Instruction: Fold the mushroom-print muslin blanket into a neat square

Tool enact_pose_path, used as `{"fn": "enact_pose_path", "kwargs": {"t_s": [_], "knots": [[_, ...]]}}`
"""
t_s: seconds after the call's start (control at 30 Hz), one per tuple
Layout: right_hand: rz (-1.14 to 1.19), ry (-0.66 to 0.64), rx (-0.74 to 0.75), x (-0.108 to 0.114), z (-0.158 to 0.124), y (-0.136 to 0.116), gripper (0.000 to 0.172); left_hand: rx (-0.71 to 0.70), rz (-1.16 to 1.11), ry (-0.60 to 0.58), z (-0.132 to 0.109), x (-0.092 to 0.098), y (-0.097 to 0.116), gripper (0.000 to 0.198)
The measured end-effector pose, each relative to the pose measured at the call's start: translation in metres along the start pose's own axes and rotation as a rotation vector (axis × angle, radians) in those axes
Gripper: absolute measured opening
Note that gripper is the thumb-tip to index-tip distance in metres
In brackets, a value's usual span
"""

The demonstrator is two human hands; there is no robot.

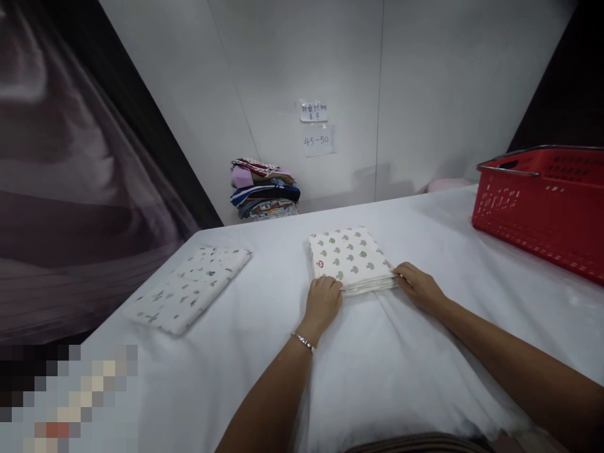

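Flat on the white-covered tabletop (250, 390), straight ahead, a mushroom-print cloth (349, 255), folded into a neat, roughly square pad. Cream-coloured, printed mostly with gray mushrooms, plus a few in green and red. Several layers visible one over another along the near edge.

At its near left corner, the left hand (323, 302), with fingers bent and drawn together, closed on the folded edge; thumb side against the layers. Around that wrist, a silvery bracelet (302, 341). At the near right corner, the right hand (419, 288), with thumb and fingers pinched together on the same cloth; hardly any gap in the grip.

To the left, well apart from both hands, a gray-print cloth (195, 283), also folded, lying at a slant near the left edge of the tabletop. Off to the right, beyond the right hand, a red basket (542, 220) with slotted walls and a metal handle along the rim. Just left of the basket, at the far edge, a low pink bundle (448, 184), partly hidden.

Farther back, against the pale wall (425, 82), a stack of folded fabrics (264, 192) in lilac, blue, white and dark tones; cannot tell whether on the tabletop or just behind. Above, two paper signs (319, 141), the lower marked "45-50". Along the left side, a shiny mauve drape (80, 189).
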State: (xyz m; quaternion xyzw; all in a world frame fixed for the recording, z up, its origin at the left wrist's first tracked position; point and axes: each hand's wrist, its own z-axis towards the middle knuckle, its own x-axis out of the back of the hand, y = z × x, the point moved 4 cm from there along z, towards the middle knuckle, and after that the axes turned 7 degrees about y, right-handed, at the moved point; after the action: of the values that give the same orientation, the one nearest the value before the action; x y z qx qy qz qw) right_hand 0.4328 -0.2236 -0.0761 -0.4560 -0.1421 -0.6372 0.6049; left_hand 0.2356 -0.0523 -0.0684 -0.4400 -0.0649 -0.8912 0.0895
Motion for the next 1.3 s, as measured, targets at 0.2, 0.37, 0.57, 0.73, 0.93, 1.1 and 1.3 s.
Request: {"fn": "enact_pose_path", "kwargs": {"t_s": [0.2,0.37,0.57,0.73,0.93,1.1,1.3], "knots": [[-0.138,0.022,0.075,0.000,0.000,-0.007,0.024,0.010,-0.059,0.024,-0.002,0.000,-0.004,0.012],[-0.253,-0.010,0.323,-0.005,0.014,-0.027,0.028,0.054,-0.090,-0.013,0.000,0.001,-0.005,0.014],[-0.286,-0.107,0.433,-0.014,0.030,-0.034,0.025,0.061,0.008,-0.142,0.012,0.001,0.002,0.016],[-0.193,-0.156,0.428,-0.016,0.037,-0.038,0.028,0.048,0.020,-0.171,0.019,0.004,0.007,0.015],[-0.078,-0.116,0.377,-0.009,0.033,-0.036,0.029,0.024,0.001,-0.165,0.024,0.000,0.013,0.018],[-0.042,-0.117,0.339,-0.010,0.033,-0.034,0.029,0.024,-0.001,-0.141,0.029,-0.003,0.019,0.022],[-0.054,-0.101,0.353,-0.008,0.030,-0.037,0.028,0.038,-0.023,-0.126,0.035,-0.006,0.025,0.021]]}}
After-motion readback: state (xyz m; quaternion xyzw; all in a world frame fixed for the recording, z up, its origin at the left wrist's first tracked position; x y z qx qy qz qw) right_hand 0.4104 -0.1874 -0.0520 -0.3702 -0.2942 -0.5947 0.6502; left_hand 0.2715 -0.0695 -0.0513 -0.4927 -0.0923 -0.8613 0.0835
